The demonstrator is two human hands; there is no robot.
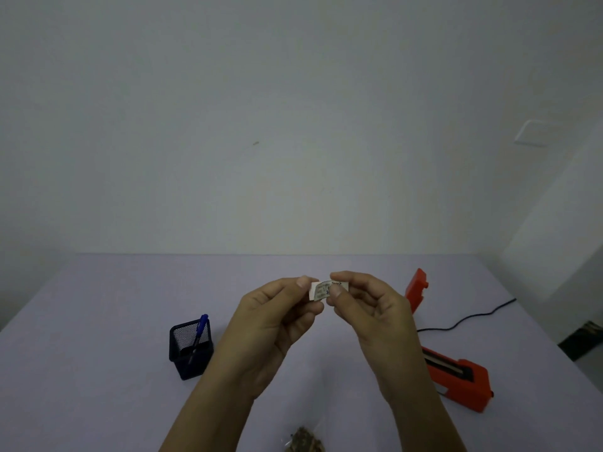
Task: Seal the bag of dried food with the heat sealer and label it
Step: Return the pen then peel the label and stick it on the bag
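Two hands meet above the middle of the bench [98, 321], and between them we see one small white label [321, 290] with dark print. The left hand [277, 318] pinches the label's left end and the right hand [368, 314] its right end. On both hands the fingers [303, 282] are curled in, thumb against forefinger, closed on the label and nothing else.

We judge the labelling step to be in hand, most likely freeing the sticker from its backing, though we cannot tell whether any backing is there. The next move, as we read it, calls for bringing the label down to the bag and pressing it flat on a smooth part of the film.

One bag [303, 440] of dried food lies at the near edge, below the hands and mostly cut off, so we cannot tell whether its seal is made. One red heat sealer [463, 380] sits to the right with its arm raised, and one black cord [473, 316] trails from it. To the left stands one mesh pen holder [191, 357] with one blue pen [201, 324] in it.
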